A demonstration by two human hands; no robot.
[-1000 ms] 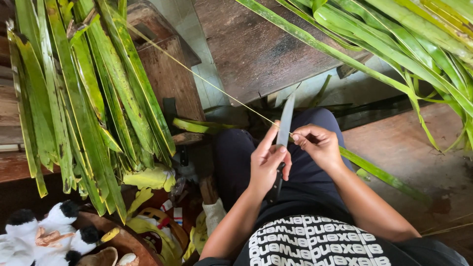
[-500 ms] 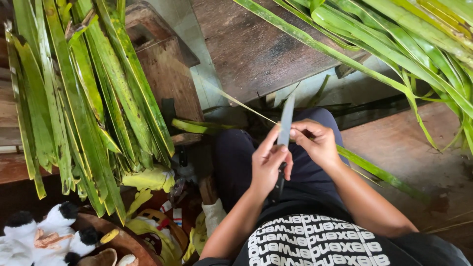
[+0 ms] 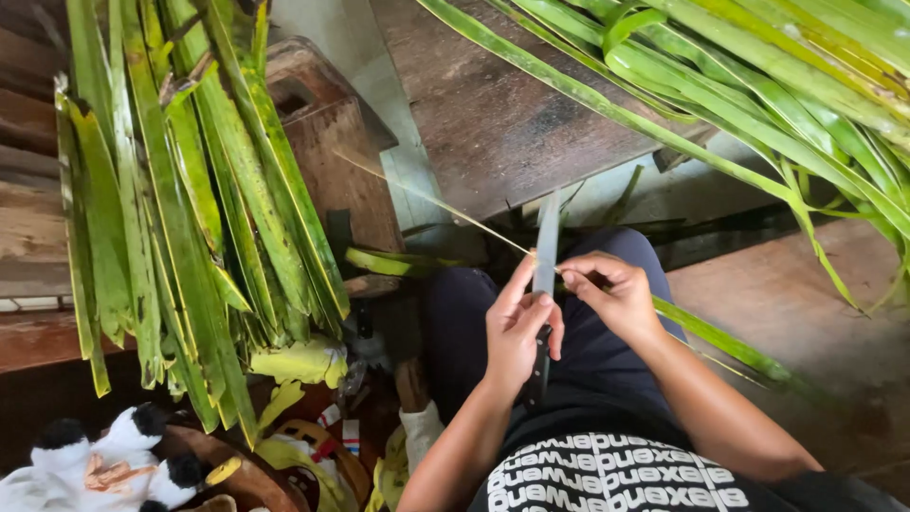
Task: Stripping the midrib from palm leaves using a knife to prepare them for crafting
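The left hand [image 3: 519, 327] is clenched around the dark handle of a long steel-bladed knife [image 3: 545, 248], holding it upright with the blade pointing away from the body, above the lap in dark trousers. The right hand [image 3: 611, 292] pinches a long green palm leaflet [image 3: 720, 339] against the blade's edge; the leaf's broad green part trails off to the person's right, over the brown floor. From the blade a thin pale yellow midrib strand [image 3: 427, 201] runs up and to the left toward the dark wooden surface [image 3: 493, 114]. A second ago that strand reached far up across the hanging bundle; now it is much shorter and ends near the surface's near edge, while both hands have kept almost the same place at the knife. To my judgement the leaf is being drawn past the blade so that the rib comes free. A bundle of stripped green leaf blades [image 3: 180, 209] hangs at the left, and fresh green fronds [image 3: 758, 85] lie across the top right.
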